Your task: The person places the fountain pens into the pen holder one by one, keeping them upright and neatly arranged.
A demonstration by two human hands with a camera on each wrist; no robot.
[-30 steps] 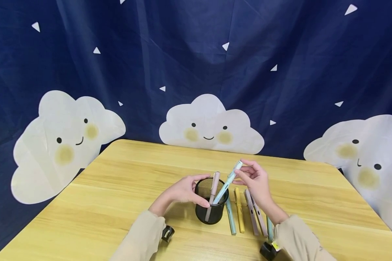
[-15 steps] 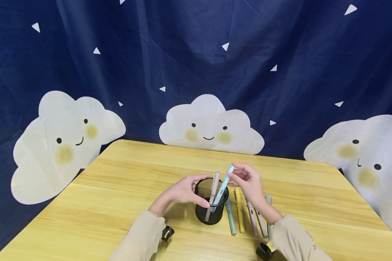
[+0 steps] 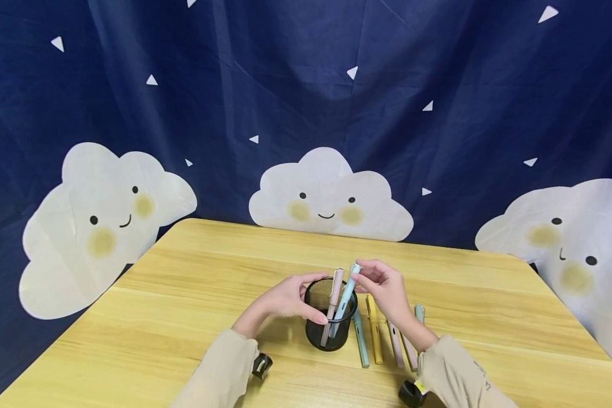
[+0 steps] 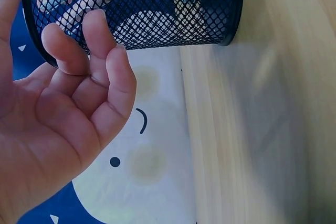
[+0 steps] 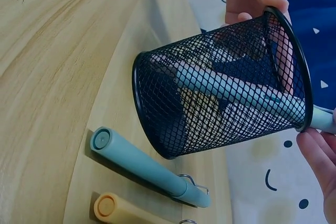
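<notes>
My left hand [image 3: 290, 296] grips the rim of a black mesh pen holder [image 3: 313, 334], thumb at the near side and fingers at the far side. A pale pink pen [image 3: 335, 290] leans inside it. My right hand [image 3: 387, 289] pinches the capped top of a light blue pen [image 3: 344, 299], whose lower part is inside the holder. Through the mesh, the right wrist view shows that light blue pen [image 5: 226, 85] slanting toward the base. The left wrist view has curled left-hand fingers [image 4: 97, 40] against the mesh.
Right of the holder lie a teal pen [image 3: 361, 343], a yellow pen [image 3: 374, 334] and two lilac pens [image 3: 395, 344]. Another teal pen [image 3: 419, 311] is partly hidden by my right forearm. The wooden table [image 3: 183, 317] ends at a dark blue cloud-patterned curtain [image 3: 306, 85].
My right hand has moved left and slightly down, bringing the light blue pen more upright and deeper into the holder. The left hand and holder have stayed put.
</notes>
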